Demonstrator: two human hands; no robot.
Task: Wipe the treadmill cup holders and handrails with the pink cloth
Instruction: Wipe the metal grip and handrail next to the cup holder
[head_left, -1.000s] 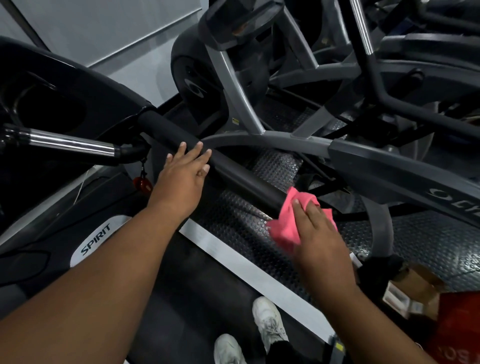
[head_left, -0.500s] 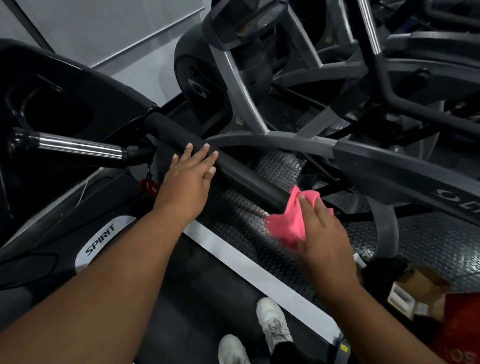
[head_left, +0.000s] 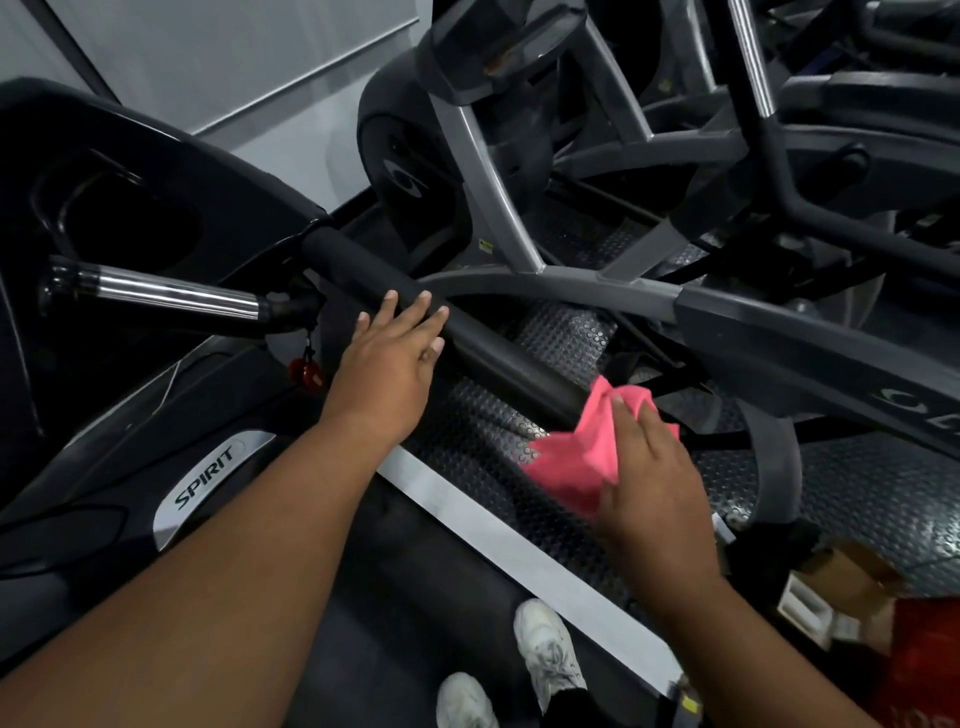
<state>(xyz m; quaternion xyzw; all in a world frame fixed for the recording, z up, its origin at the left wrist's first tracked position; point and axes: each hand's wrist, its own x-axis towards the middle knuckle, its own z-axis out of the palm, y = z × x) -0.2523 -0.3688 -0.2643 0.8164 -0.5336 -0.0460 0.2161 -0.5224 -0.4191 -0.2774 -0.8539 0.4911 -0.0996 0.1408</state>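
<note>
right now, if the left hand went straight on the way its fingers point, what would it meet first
The left hand has its fingertips on the black handrail, so that comes first. Beyond it lies the neighbouring machine's grey curved frame, probably lower; depth is unclear.

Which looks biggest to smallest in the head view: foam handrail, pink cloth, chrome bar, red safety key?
1. foam handrail, clearly largest.
2 and 3. pink cloth and chrome bar: too close to rank, as the right hand covers part of the cloth.
4. red safety key, smallest.
</note>
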